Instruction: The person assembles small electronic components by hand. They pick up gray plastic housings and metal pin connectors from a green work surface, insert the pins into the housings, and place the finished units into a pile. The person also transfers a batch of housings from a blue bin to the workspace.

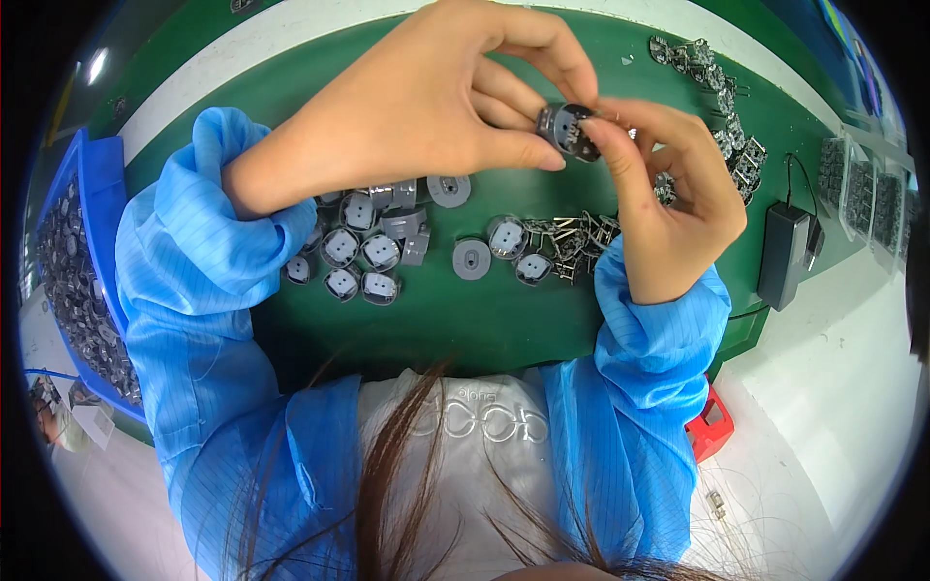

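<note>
From the head view, both hands meet above the green bench (465, 310). The left hand (417, 107) curls over, thumb and fingers pinching a round grey part (570, 131) (held up, clear of the mat). The right hand (668, 203) rises bent-wristed, its fingertips pressing the part's right edge. Similar parts (363, 257) lie below.

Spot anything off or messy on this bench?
Nothing damaged or spilled. Both hands, left hand and right hand, hold one round grey part. Similar parts and metal clips lie loose on the green mat, unsorted.
</note>
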Motion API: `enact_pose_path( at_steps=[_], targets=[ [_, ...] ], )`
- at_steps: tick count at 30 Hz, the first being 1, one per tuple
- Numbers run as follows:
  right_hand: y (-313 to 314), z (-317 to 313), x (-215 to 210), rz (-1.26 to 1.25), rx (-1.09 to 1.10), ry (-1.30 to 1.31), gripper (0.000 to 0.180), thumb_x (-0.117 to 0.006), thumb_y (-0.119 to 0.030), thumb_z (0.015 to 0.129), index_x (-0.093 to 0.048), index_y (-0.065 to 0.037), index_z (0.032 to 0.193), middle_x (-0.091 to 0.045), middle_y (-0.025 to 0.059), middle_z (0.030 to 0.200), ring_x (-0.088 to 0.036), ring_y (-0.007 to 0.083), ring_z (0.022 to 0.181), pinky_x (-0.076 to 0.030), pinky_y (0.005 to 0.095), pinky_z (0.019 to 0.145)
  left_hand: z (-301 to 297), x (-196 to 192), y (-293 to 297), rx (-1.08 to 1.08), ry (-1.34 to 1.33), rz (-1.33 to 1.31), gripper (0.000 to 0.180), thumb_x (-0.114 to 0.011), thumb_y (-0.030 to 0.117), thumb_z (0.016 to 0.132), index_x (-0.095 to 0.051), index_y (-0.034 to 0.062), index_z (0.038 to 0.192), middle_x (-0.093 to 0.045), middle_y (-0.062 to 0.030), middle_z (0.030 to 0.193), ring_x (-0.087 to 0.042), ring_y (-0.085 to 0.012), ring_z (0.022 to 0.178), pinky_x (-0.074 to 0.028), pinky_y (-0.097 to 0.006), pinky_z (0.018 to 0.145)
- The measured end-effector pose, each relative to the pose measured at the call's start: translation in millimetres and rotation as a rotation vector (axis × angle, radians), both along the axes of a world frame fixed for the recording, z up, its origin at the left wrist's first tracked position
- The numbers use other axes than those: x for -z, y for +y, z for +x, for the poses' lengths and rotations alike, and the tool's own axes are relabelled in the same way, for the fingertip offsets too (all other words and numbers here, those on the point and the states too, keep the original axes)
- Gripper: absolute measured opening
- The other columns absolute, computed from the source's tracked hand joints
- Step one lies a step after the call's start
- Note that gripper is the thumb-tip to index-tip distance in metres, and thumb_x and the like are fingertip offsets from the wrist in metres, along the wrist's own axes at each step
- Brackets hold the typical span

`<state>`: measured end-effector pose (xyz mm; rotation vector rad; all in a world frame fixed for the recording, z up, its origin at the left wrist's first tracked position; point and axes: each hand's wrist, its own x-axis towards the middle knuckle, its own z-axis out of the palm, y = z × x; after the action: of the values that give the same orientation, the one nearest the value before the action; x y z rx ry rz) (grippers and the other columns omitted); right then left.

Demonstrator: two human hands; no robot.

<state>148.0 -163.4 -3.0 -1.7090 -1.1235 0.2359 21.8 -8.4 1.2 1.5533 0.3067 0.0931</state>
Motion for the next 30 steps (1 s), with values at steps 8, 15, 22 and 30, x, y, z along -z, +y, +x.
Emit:
enact_pose_path(
  at_steps=[8,15,22,30],
  targets=[
    [-0.2,1.7,0.4,-0.015,-0.013,-0.197,0.013,-0.079,0.0,0.075,-0.074,-0.008,0.085,-0.07,0.0033,0.082,-0.061,0.0125,0.066,-0.043,0.0241,0.05,1.0,-4.9,1.1,0.019,0.077,0.046,0.029,-0.076,-0.007,0.077,-0.065,-0.005,0.104,-0.07,-0.0115,0.098,-0.071,-0.0167,0.09,-0.059,-0.027,0.083],
    [2.6,-7.0,6.0,0.012,0.036,-0.429,0.019,-0.08,-0.001,0.069,-0.071,-0.007,0.084,-0.064,0.0037,0.08,-0.061,0.0217,0.071,-0.049,0.0305,0.061,-0.7,0.0,-0.5,0.007,0.064,0.065,0.028,-0.075,-0.006,0.078,-0.068,-0.0062,0.104,-0.072,-0.0124,0.092,-0.071,-0.0171,0.088,-0.059,-0.026,0.079],
    [8.5,-4.9,13.6,0.042,-0.164,-0.354,0.038,-0.068,0.005,0.077,-0.063,-0.007,0.113,-0.061,0.0131,0.103,-0.063,0.0292,0.085,-0.052,0.0339,0.071,-1.5,4.2,1.9,-0.006,0.122,-0.064,0.026,-0.066,-0.004,0.077,-0.067,-0.0029,0.103,-0.072,-0.0098,0.093,-0.069,-0.0132,0.087,-0.055,-0.023,0.078],
    [3.2,-8.4,16.9,-0.032,-0.255,0.257,0.053,-0.057,0.008,0.088,-0.048,-0.006,0.138,-0.068,0.0193,0.113,-0.069,0.0282,0.101,-0.056,0.0365,0.085,-2.6,4.0,5.3,-0.043,0.051,0.119,0.033,-0.073,-0.001,0.073,-0.064,0.0021,0.104,-0.068,-0.0042,0.092,-0.068,-0.0132,0.083,-0.053,-0.025,0.076]
  ],
)
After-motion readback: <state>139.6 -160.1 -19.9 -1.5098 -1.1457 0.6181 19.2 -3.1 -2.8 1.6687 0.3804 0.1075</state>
